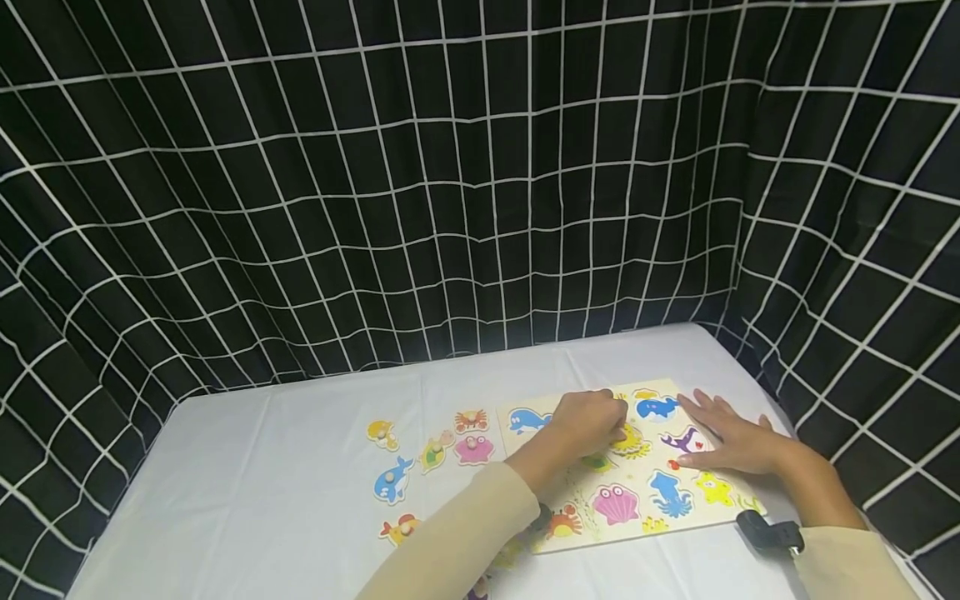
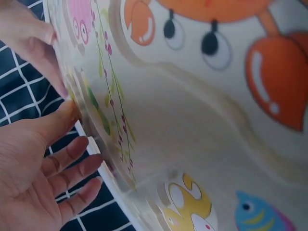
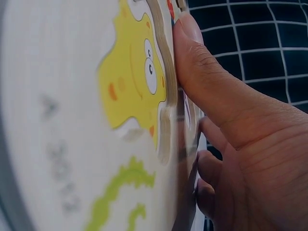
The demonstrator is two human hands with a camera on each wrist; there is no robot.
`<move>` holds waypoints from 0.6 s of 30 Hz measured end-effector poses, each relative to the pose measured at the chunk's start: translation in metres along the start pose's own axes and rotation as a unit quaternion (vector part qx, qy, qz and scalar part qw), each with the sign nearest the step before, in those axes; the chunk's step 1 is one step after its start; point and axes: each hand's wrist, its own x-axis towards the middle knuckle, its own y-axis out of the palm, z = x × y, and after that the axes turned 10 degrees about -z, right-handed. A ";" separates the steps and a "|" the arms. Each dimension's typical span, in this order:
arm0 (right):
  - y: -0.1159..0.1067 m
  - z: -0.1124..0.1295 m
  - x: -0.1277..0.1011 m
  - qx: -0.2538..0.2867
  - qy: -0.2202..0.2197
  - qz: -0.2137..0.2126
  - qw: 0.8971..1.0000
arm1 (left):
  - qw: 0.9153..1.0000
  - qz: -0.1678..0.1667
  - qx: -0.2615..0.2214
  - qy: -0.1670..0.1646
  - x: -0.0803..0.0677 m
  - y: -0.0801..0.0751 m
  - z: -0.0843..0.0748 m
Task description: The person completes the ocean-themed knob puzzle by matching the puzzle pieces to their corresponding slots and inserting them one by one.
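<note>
Head view: a wooden puzzle board (image 1: pixel 637 492) is seen lying flat on the white-covered bench (image 1: pixel 262 500), toward the right edge and near the front.

Left hand (image 1: pixel 588 423): placed over the middle of the board, fingers curled down over a yellow piece (image 1: pixel 632 442). Whether the piece is actually pinched cannot be told from the head view. In the left wrist view the fingers (image 2: pixel 72 159) are seen loosely extended, with the thumb tip touching the board surface (image 2: pixel 192 144); nothing is seen clamped there.

Right hand (image 1: pixel 731 437): laid flat on the far right part of the board, fingers straight and spread, palm down, nothing grasped. In the right wrist view the thumb (image 3: pixel 202 72) is seen pressed against the board beside a yellow starfish picture (image 3: pixel 134 82).

Seated in the board: blue whale (image 1: pixel 527 420), blue shark (image 1: pixel 657 407), pink shell (image 1: pixel 617 503), blue squid (image 1: pixel 670 493), orange crab (image 1: pixel 563 522).

Loose on the bench, left of the board and just beside its left edge: red crab piece (image 1: pixel 471 419), pink piece (image 1: pixel 474 448), green piece (image 1: pixel 437 452). Further left: dolphin piece (image 1: pixel 393 481), yellow piece near the middle of the bench (image 1: pixel 382 433), orange fish piece (image 1: pixel 401 528).

A black wrist strap device (image 1: pixel 767 533) is seen on the right forearm.
</note>
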 end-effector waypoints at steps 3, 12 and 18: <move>-0.001 0.001 -0.001 -0.002 -0.002 -0.001 1.000 | 1.000 -0.006 0.004 0.012 0.000 0.001 -0.001; 0.000 0.000 0.000 -0.003 0.000 0.000 1.000 | 1.000 -0.014 0.004 0.011 -0.001 0.001 -0.005; 0.000 -0.001 0.001 0.008 0.004 0.003 1.000 | 1.000 -0.012 0.006 0.022 0.000 0.005 -0.007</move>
